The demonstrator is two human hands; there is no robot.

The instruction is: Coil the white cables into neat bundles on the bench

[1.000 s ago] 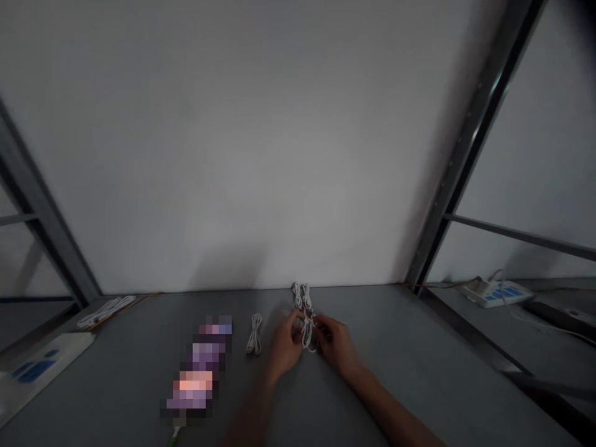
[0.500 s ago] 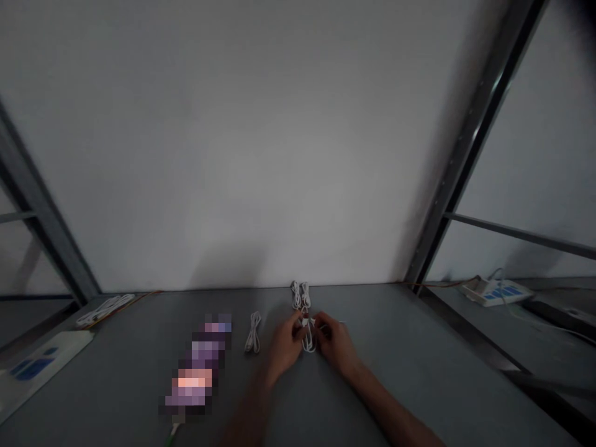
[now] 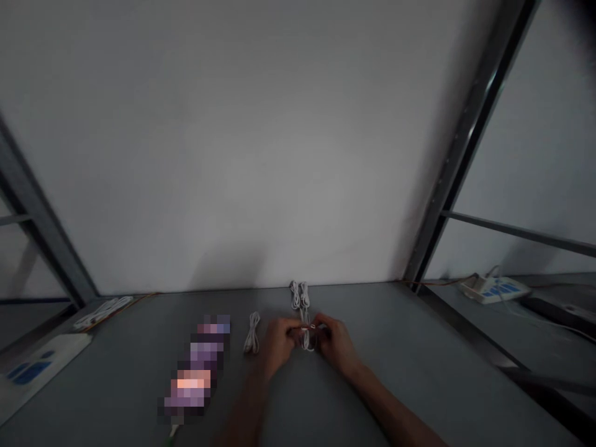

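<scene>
A bundled white cable [image 3: 306, 340] is between my two hands near the middle of the grey tabletop [image 3: 326, 403]. My left hand [image 3: 280, 341] pinches it from the left, fingertips blurred. From the right, my right hand [image 3: 336, 340] grips its upper part with thumb and fingers together. Just beyond the hands, two coiled white cables [image 3: 295, 295] [image 3: 305, 295] lie side by side near the wall. Another folded white cable [image 3: 252, 333] rests to the left of my left hand, apart from it.
A pixelated object [image 3: 198, 366] with a cable lies left of the hands. White power strips stand at the far left [image 3: 46, 366] and far right [image 3: 496, 290]. More white cable [image 3: 102, 312] lies at the back left. Metal posts flank the wall [image 3: 298, 155].
My left hand's fingers have stretched further across toward my right hand at the cable's upper part. The cable's middle has shifted slightly between the fingers. The view has moved slightly.
</scene>
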